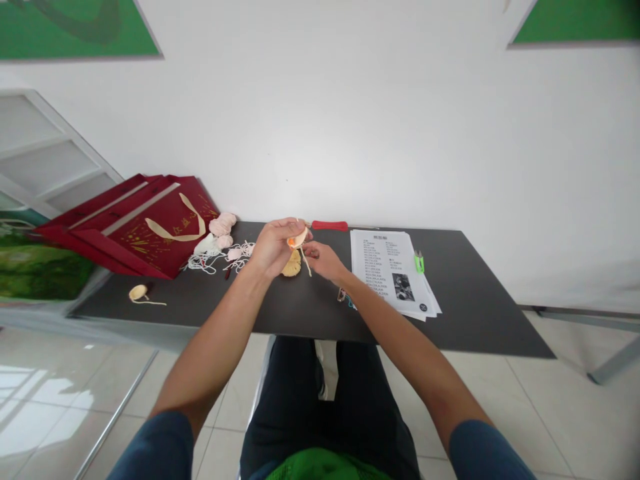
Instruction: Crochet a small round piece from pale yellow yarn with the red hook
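Cream yarn piece [299, 239], orange at its opening, is held up over the dark worktop [480, 313], where it would probably land if a loose grip let it slip. The red bags [155, 233] tilt at the left, close to the yarn, so a knock could push them into it. The printed sheets [375, 267] lie loose beside the right forearm [380, 310], and a sideways sweep could shift them. The white strands [203, 260] sprawl beside the bags and might knot if dragged. The left hand [274, 248] pinches the piece; too hard a squeeze could bend its rim. The right hand [326, 261] has its fingers curled close by, though I cannot tell whether they grip anything. The yellow disc [291, 264] lies below and could be brushed aside. The green snips [419, 263] rest at the sheets' right edge and would likely slide with them. The yarn tail [307, 261] dangles between the 2 hands and could snag on a finger
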`<state>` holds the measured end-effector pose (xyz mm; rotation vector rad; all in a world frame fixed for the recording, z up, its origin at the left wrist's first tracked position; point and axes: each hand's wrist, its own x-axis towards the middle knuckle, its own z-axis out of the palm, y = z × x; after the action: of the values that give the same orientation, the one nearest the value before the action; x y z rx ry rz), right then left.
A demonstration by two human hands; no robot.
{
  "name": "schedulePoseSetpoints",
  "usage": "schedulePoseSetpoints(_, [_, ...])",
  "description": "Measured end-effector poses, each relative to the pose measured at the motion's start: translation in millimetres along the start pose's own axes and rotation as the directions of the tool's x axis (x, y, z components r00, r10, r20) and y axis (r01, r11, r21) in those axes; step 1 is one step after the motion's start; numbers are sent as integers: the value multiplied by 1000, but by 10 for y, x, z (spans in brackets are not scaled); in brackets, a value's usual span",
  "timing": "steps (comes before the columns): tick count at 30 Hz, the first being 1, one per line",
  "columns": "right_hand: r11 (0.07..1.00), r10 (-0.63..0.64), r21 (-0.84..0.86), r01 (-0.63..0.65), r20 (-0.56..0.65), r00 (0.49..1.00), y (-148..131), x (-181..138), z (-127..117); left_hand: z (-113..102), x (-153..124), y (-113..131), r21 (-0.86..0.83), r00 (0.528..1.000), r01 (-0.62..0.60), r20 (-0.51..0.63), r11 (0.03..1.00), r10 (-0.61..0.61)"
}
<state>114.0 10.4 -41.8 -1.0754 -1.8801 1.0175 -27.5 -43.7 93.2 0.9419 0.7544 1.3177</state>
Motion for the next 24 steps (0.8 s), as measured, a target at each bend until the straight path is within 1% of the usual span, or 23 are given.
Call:
schedulePoseSetpoints(3, [994,8,-105,-10,-22,1000,111,119,26,-65,-38,43,5,1000,19,12,1000,-19])
schedulePoseSetpoints(6, [983,-8,-182,12,19,1000,219,260,76,-175,-50,34,11,1000,21,18,1000,-22])
schedulePoseSetpoints(8, [974,6,-226,2,31,999,285,342,118,-265,-44,29,11,1000,28,6,1000,-28])
schedulePoseSetpoints(11, [967,54,-251,-48,17,998,377,438,158,-404,-23,62,-20,1000,26,-12,999,-26])
schedulePoseSetpoints(13, [971,71,-231,-69,0,997,432,492,150,-485,-11,102,-55,1000,9,-22,998,-10])
schedulePoseSetpoints(15, [979,83,-184,-87,-27,996,480,539,114,-552,-5,137,-82,1000,-11,-29,997,8])
schedulePoseSetpoints(18, [988,133,-63,-141,-113,985,533,592,43,-626,-6,151,-110,999,-15,-40,994,11])
schedulePoseSetpoints(21, [972,222,126,-199,-208,953,550,623,6,-681,-9,128,-132,999,-3,-32,991,-1])
schedulePoseSetpoints(24, [922,294,334,-197,-270,917,520,623,-25,-733,-6,104,-138,1000,2,-19,990,-5])
